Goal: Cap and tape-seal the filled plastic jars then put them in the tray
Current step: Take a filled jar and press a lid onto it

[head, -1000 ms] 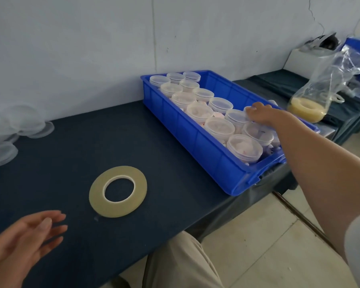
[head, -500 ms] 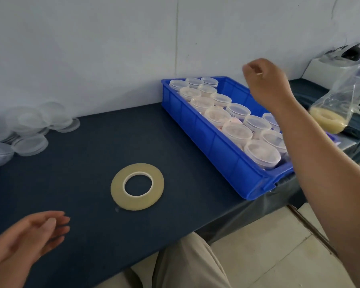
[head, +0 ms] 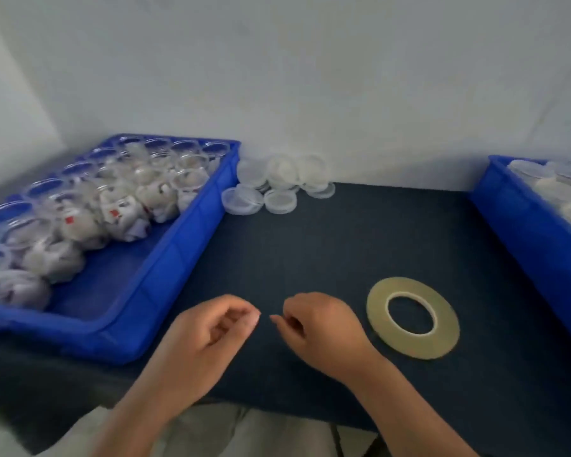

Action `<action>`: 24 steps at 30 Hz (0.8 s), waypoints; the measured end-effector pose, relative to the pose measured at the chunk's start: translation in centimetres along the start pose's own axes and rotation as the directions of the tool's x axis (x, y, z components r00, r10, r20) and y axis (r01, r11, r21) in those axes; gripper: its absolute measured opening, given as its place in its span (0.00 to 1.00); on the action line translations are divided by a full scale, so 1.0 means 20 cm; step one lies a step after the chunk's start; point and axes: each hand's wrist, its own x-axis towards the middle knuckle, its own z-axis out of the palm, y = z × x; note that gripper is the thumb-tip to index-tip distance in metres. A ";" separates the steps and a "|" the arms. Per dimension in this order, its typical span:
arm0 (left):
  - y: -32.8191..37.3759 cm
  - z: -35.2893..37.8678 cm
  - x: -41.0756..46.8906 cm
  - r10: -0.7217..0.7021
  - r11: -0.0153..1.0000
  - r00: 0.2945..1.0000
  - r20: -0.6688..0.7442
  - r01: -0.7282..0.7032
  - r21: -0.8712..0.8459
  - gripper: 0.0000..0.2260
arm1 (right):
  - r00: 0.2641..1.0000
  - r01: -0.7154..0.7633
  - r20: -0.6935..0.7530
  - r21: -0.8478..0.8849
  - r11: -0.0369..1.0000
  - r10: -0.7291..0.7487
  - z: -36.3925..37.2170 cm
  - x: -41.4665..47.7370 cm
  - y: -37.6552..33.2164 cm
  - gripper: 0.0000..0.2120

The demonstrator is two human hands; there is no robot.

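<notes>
Grip: your left hand point(head: 208, 328) and right hand point(head: 320, 324) curl; any pinch unclear.
Risk: right wrist could sweep flat yellowish tape roll point(head: 378, 316) away.

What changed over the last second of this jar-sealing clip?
The right hand left the capped jars in the right tray and drew back to mid-table, meeting the left hand, which moved in with fingers curled; whether they pinch anything is unclear. The view swung left. The tape roll stayed flat, untouched.

Tape roll point(head: 376, 315) right of jar tray point(head: 178, 255), before lids point(head: 279, 184).
</notes>
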 end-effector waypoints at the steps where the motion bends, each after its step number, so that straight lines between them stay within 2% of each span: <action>1: -0.01 -0.03 0.00 0.017 0.997 0.999 -0.028 -0.015 0.077 0.11 | 0.999 0.028 -0.035 0.014 1.000 -0.028 0.07 0.02 -0.03 0.21; 4: -0.04 -0.19 0.02 0.061 0.977 0.974 -0.218 -0.013 0.213 0.11 | 0.984 0.100 -0.145 -0.029 0.995 -0.103 0.21 0.00 -0.02 0.21; 7: -0.10 -0.47 0.16 0.079 0.954 0.892 -0.446 0.063 0.294 0.11 | 0.977 0.113 -0.178 -0.010 0.994 -0.113 0.26 -0.02 0.03 0.21; 10: -0.20 -0.70 0.43 0.004 0.823 0.914 -0.405 0.227 0.521 0.11 | 0.984 0.105 -0.149 0.008 0.994 -0.102 0.26 -0.02 0.04 0.21; 13: -0.27 -0.81 0.71 -0.150 0.627 0.927 -0.345 0.359 0.691 0.20 | 0.988 0.104 -0.113 0.008 0.995 -0.103 0.26 -0.02 0.03 0.20; 16: -0.33 -0.84 0.86 -0.357 0.482 0.864 -0.354 0.496 0.722 0.19 | 0.990 0.094 -0.102 -0.002 0.996 -0.094 0.25 -0.03 0.02 0.21; 19: -0.42 -0.83 0.92 -0.351 0.382 0.853 -0.386 0.507 0.773 0.20 | 0.991 0.086 -0.101 0.012 0.996 -0.085 0.25 -0.03 0.02 0.21; 20: -0.45 -0.83 0.92 -0.320 0.370 0.858 -0.403 0.504 0.780 0.23 | 0.992 0.080 -0.099 0.018 0.997 -0.078 0.25 -0.03 0.02 0.21; 22: -0.48 -0.83 0.94 -0.257 0.420 0.852 -0.456 0.523 0.741 0.30 | 0.994 0.067 -0.091 0.023 0.997 -0.065 0.25 -0.03 0.02 0.21; 23: -0.49 -0.83 0.95 -0.265 0.437 0.835 -0.483 0.550 0.711 0.34 | 0.994 0.065 -0.087 0.025 0.998 -0.063 0.25 -0.02 0.02 0.21; 24: -0.49 -0.84 0.96 -0.286 0.440 0.818 -0.499 0.575 0.690 0.34 | 0.995 0.065 -0.081 0.027 0.998 -0.063 0.25 -0.02 0.02 0.21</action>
